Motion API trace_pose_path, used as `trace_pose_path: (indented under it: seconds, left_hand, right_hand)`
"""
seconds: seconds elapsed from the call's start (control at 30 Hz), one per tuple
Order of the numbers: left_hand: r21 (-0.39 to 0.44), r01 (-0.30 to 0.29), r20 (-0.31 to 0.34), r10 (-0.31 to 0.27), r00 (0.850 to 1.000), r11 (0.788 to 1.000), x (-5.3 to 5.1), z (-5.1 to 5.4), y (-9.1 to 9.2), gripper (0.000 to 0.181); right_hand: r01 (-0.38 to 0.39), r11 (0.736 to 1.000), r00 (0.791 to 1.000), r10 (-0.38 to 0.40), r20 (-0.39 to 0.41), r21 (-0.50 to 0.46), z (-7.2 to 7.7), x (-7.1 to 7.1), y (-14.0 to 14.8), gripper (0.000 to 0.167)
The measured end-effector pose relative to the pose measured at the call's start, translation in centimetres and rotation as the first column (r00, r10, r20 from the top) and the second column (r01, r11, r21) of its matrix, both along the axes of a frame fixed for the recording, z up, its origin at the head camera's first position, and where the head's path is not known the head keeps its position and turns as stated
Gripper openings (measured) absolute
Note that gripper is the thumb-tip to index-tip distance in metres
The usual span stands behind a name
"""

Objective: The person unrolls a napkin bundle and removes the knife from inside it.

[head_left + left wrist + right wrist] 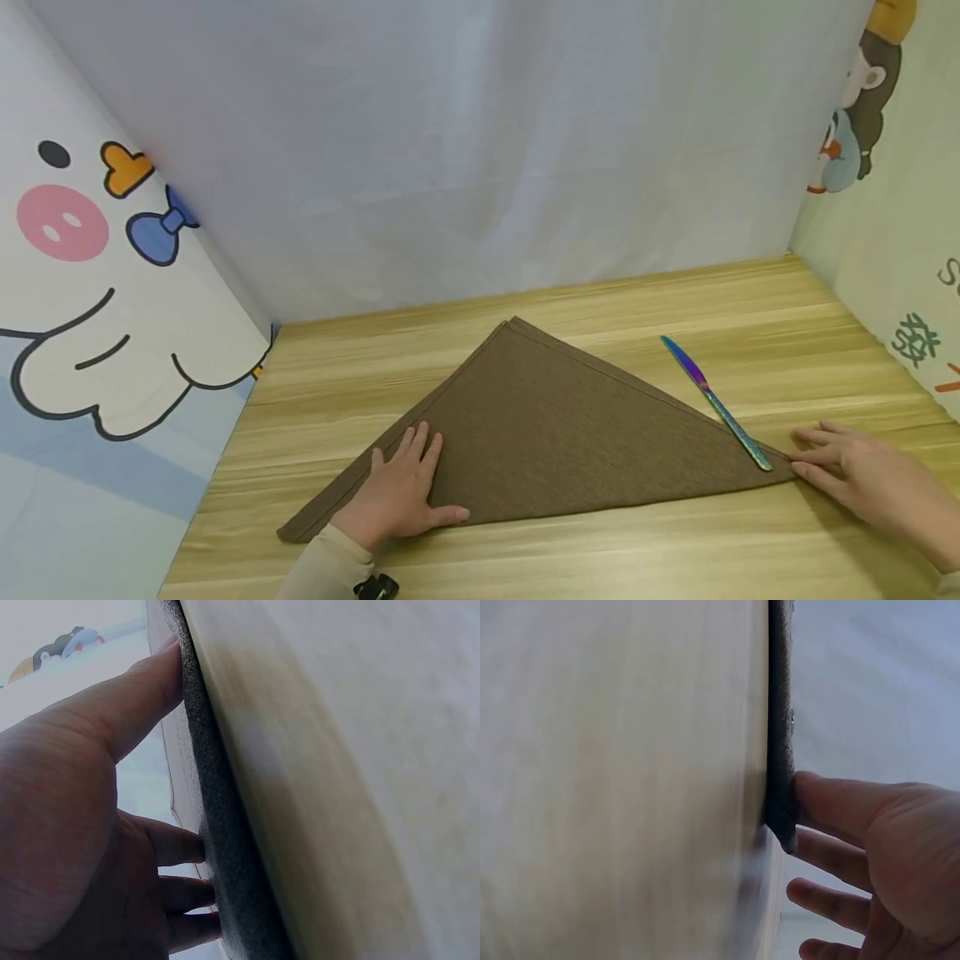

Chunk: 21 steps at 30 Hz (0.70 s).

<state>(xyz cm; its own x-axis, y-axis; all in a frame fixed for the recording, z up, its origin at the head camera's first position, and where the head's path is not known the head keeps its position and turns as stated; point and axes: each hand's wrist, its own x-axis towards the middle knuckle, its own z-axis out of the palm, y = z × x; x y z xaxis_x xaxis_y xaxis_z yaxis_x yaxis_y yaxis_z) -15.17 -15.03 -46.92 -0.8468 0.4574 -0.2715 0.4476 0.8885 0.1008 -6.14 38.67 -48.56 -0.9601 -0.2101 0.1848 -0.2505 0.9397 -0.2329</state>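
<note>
A brown cloth napkin (555, 425) lies folded into a triangle, its top point towards the back wall. My left hand (405, 492) rests on its left part with fingers spread and the thumb along the near edge; in the left wrist view the fingertips touch the dark cloth edge (217, 780). At the napkin's right corner (784, 802), my right hand (855, 467) pinches the tip between thumb and forefinger, the other fingers loose. A rainbow-coloured table knife (716, 404) lies slantwise across the right edge, its handle on the cloth and its blade over the table.
The wood-grain table (360, 350) ends at a pale hanging sheet (480, 167) behind. A cartoon-printed panel (150, 333) stands at the left, another printed panel (885, 250) at the right. A small black object (377, 587) shows beside the left cuff.
</note>
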Motion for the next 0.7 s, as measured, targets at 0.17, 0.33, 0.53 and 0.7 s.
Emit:
trace_pose_path:
  seconds: [0.17,0.33,0.53,0.7]
  left_hand:
    - [0.001,-0.004,0.002,0.004,1.000,1.000,0.01,0.04,-0.02,0.111]
    - [0.004,-0.005,0.007,0.005,1.000,1.000,0.03,-0.02,-0.08,0.112]
    - [0.005,-0.005,0.013,0.004,1.000,1.000,-0.06,-0.13,-0.12,0.112]
    - [0.003,-0.002,0.009,0.002,1.000,1.000,-0.09,-0.16,-0.14,0.112]
  right_hand:
    - [0.033,0.999,0.999,-0.033,-0.003,0.036,-0.04,-0.12,0.12,0.013]
    - [0.058,0.997,0.998,-0.059,0.031,0.041,0.01,-0.27,0.19,0.013]
    - [0.098,0.994,0.991,-0.102,0.090,0.043,0.26,-0.44,0.24,0.012]
    - [0.093,0.994,0.991,-0.098,0.095,0.058,0.59,-0.47,-0.05,0.013]
